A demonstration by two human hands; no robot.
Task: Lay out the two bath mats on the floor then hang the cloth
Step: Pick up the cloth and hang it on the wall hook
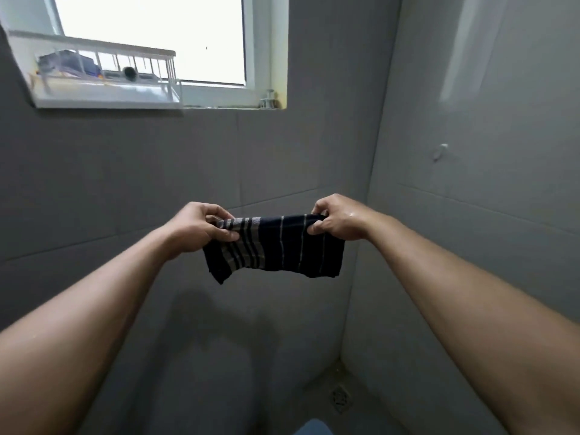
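Both hands, left [196, 227] and right [337, 219], pinch the cloth [276, 246] taut; keep it spread, then drape it evenly over the hook [441, 151].

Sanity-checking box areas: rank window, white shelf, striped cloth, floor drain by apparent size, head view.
1. window, largest
2. white shelf and striped cloth: close, not ranked; the cloth is nearer
3. floor drain, smallest

Grey tiled walls [282, 158], bright window [150, 36], possibly floor drain [340, 398]
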